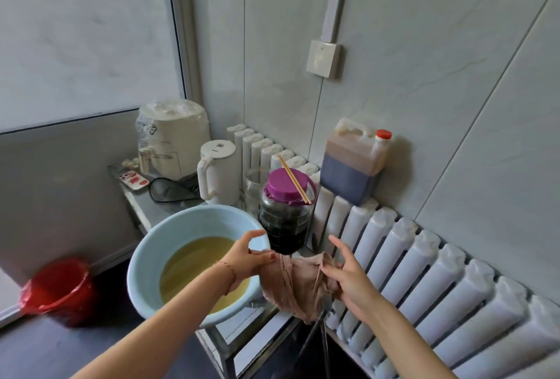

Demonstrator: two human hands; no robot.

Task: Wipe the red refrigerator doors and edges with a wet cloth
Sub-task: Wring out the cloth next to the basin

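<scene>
Pinkish-brown cloth (295,283), stretched at lower centre between pinching left hand (247,260) and right hand (348,277), appears limp, light, probably damp; grip the corners.

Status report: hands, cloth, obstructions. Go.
Left hand and right hand both pinching the pink cloth, stretched between them beside the basin. Refrigerator not in view. Dark jar close behind the cloth.

Clearance around the basin
Basin (157,245) and dark jar (285,215) crowd the table (142,206); radiator (424,272) blocks the right side.
</scene>
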